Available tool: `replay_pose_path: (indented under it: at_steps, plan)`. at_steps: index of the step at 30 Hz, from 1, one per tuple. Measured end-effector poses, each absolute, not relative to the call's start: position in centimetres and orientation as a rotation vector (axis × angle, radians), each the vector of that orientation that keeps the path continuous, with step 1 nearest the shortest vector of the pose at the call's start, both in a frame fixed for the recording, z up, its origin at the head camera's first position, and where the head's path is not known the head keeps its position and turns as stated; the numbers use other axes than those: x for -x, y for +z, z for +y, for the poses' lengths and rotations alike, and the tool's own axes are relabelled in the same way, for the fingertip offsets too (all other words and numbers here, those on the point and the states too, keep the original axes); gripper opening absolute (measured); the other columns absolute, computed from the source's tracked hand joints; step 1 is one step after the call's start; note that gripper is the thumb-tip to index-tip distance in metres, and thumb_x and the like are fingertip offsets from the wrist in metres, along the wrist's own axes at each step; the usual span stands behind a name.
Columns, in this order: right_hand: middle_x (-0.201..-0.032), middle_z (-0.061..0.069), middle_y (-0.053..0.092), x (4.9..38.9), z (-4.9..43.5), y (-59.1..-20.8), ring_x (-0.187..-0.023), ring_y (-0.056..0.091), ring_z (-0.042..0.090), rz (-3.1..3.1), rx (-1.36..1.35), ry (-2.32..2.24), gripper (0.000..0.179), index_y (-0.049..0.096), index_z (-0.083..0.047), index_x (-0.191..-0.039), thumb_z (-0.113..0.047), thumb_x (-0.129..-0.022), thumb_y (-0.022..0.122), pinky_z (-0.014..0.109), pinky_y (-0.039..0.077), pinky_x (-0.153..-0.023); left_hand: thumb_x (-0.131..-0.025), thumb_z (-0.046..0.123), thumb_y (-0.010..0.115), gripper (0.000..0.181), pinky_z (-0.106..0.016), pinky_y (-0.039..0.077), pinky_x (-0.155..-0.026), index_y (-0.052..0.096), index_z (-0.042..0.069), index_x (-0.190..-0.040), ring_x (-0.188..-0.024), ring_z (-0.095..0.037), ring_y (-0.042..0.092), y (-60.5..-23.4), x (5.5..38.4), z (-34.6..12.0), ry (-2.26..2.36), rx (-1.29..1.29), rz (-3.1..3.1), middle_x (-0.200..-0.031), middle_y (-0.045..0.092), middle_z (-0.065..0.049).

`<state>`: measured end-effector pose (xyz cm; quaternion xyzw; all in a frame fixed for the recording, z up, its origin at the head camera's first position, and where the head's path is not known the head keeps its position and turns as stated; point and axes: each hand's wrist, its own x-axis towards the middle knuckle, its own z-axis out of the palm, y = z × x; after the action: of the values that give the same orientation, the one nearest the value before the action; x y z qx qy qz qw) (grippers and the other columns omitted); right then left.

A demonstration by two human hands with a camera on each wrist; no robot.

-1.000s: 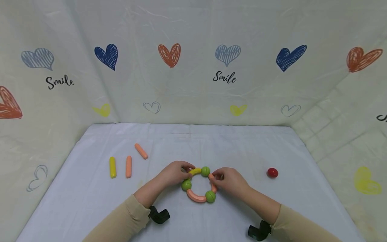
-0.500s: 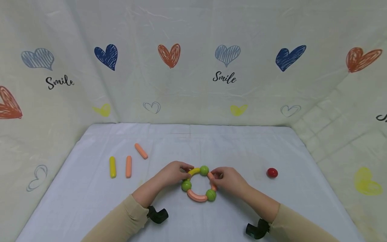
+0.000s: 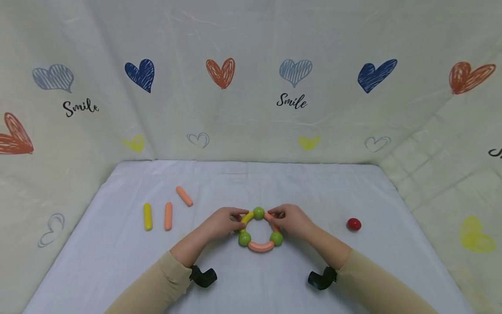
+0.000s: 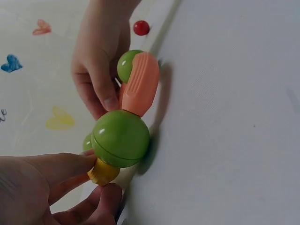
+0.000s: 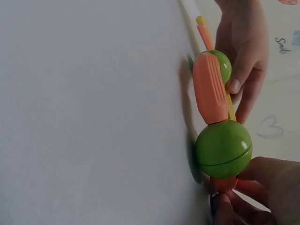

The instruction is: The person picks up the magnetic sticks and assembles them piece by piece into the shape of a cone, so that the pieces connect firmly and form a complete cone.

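A ring of toy pieces lies on the white cloth, made of three green balls joined by curved rods. My left hand pinches the yellow curved rod on the ring's left side. Opposite it, my right hand grips an orange curved rod between thumb and fingers. The other orange curved rod forms the near side, untouched by either hand. Both wrist views show a green ball close to each hand. My fingers partly cover the two held rods.
To the left lie a straight yellow stick and two straight orange sticks. A red ball sits on the right. Behind the table hangs a pale sheet printed with hearts.
The ring has turned slightly anticlockwise and shifted a little away from me. Its far green ball moved left, and my right hand moved up and left with its rod. The loose pieces stayed put.
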<state>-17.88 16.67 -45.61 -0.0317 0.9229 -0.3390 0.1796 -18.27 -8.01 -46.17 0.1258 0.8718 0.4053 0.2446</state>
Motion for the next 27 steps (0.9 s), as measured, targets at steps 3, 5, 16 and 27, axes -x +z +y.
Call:
replay_pose_path:
  at_steps: [3, 5, 16, 27]
  plan:
    - [-0.096, -0.001, 0.065, 18.7, 16.6, -45.8, -0.083, 0.056, 0.016, 2.601, 0.124, -0.971, 0.028, 0.074, -0.015, -0.118, -0.020, -0.091, 0.072, 0.028, 0.049, -0.065, -0.090, 0.025, 0.074, 0.047, -0.030, 0.048, -0.067, 0.063, 0.022, -0.135, -0.077, -0.014, 0.058, -46.4, 18.5, -8.2, 1.119, -0.324, 2.394, -0.105, 0.064, 0.000]
    - [-0.097, -0.002, 0.066, 19.2, 16.6, -45.9, -0.083, 0.057, 0.016, 2.594, 0.140, -0.978, 0.029, 0.074, -0.015, -0.119, -0.021, -0.091, 0.072, 0.028, 0.050, -0.065, -0.090, 0.025, 0.074, 0.047, -0.030, 0.047, -0.067, 0.063, 0.022, -0.135, -0.077, -0.014, 0.057, -46.6, 18.7, -8.2, 1.124, -0.310, 2.403, -0.105, 0.064, 0.000]
    - [-0.098, -0.003, 0.066, 20.2, 17.0, -46.6, -0.084, 0.057, 0.015, 2.594, 0.189, -1.013, 0.028, 0.074, -0.016, -0.119, -0.024, -0.092, 0.071, 0.029, 0.050, -0.068, -0.089, 0.024, 0.076, 0.047, -0.029, 0.046, -0.068, 0.063, 0.021, -0.134, -0.077, -0.014, 0.058, -46.5, 18.7, -8.1, 1.141, -0.258, 2.417, -0.103, 0.063, 0.000]
    - [-0.110, -0.003, 0.065, 18.8, 19.1, -45.8, -0.091, 0.056, 0.016, 2.494, 0.327, -1.047, 0.042, 0.066, -0.016, -0.131, -0.033, -0.092, 0.071, 0.032, 0.049, -0.075, -0.089, 0.024, 0.075, 0.050, -0.030, 0.046, -0.068, 0.061, 0.023, -0.137, -0.077, -0.014, 0.058, -46.4, 18.6, -8.2, 1.129, -0.265, 2.398, -0.105, 0.061, 0.000]
